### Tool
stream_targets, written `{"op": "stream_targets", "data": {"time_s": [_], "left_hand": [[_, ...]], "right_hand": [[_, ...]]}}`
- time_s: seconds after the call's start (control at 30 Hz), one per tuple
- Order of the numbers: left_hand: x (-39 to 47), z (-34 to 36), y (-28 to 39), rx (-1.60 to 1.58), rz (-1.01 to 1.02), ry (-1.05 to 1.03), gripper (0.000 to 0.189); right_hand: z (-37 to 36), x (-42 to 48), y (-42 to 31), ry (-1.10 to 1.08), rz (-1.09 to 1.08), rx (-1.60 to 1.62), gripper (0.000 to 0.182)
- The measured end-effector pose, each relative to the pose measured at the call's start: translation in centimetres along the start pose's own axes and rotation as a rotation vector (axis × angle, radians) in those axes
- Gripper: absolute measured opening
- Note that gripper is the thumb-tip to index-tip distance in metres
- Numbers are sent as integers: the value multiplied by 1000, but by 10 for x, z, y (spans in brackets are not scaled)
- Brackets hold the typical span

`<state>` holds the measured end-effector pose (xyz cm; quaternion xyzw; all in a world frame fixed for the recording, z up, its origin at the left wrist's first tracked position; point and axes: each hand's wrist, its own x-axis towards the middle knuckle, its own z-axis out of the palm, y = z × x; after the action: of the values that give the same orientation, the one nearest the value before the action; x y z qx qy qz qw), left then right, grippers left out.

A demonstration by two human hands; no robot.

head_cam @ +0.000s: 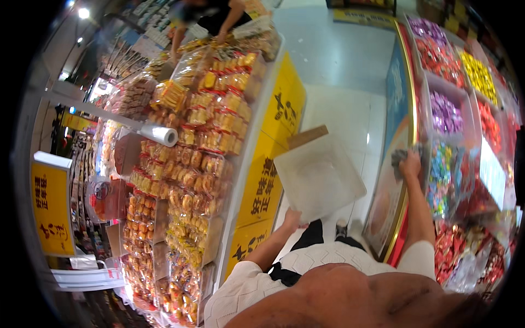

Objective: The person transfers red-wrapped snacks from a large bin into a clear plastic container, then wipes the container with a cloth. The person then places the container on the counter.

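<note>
My left hand grips the near edge of a translucent plastic bin, held in front of my legs above the tiled floor. In my right hand is a bunched grey cloth, at the gold-edged rim of the candy stand on the right. Close to that hand are bins of wrapped candies, with blue and green ones beside it and purple ones farther off.
A yellow-fronted counter with packaged pastries runs along the left. A plastic bag roll juts over it. Behind the bin, a brown cardboard piece shows. Another person's arm reaches over the counter's far end.
</note>
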<state>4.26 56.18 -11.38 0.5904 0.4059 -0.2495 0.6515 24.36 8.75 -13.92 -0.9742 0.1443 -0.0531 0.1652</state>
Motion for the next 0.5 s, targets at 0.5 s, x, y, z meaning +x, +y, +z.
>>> {"op": "stream_targets", "data": {"time_s": [0.5], "left_hand": [[38, -80, 107, -7, -143, -174, 43]], "right_hand": [[-59, -51, -194, -484, 275, 1883, 62]]}}
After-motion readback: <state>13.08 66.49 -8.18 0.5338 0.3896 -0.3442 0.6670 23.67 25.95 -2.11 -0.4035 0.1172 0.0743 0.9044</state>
